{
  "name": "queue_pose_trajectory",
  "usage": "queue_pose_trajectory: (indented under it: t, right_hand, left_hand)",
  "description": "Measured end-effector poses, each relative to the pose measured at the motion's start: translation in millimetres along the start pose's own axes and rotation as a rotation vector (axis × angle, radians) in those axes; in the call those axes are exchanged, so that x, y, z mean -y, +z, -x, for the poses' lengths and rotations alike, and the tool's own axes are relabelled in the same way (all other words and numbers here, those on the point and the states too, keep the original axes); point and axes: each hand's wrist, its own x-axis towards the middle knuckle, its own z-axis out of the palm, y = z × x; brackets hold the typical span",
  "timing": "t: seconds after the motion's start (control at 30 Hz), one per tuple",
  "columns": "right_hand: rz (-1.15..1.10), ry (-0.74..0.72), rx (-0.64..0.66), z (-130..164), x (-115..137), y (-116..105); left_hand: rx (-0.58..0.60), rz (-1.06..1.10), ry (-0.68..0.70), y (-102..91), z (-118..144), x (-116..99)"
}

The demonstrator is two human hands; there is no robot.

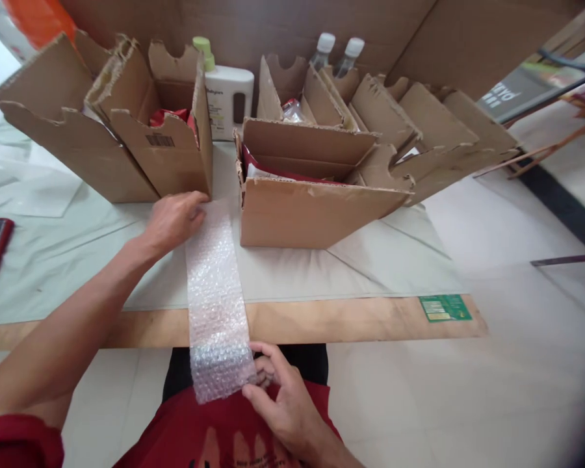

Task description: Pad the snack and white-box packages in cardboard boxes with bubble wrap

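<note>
Two hands on one bubble wrap strip [214, 286], left hand [173, 220] flat, open, right hand [283, 396] pinching its knobbly end

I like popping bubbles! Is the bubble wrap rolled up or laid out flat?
Laid out flat. The bubble wrap strip stretches across the table edge, left hand pressing its far end, right hand holding its near end.

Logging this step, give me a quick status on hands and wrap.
Left hand presses bubble wrap strip flat at far end. Right hand pinches near end. Cardboard boxes flank it.
</note>
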Motion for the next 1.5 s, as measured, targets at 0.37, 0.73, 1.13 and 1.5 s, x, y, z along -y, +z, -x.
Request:
queue_pose_trajectory:
  t: [0.37, 0.73, 1.13, 1.5]
  right_hand:
    - [0.145, -0.159, 0.132, -9, -9, -11]
    - [-0.410, -0.052, 0.317, -24, 12, -6]
    - [0.518, -0.716, -0.224, -56, 26, -19]
    - [0.976, -0.868, -0.051, -105, 23, 1]
  left_hand:
    - [-0.224, 0.152, 0.259, 20.1, 169, 13]
    - [-0.153, 0.410, 0.254, 22.8, 231, -31]
    - [-0.234, 0.453, -0.382, 44.1, 177, -36]
    - [-0.428, 0.250, -0.049, 45.7, 185, -28]
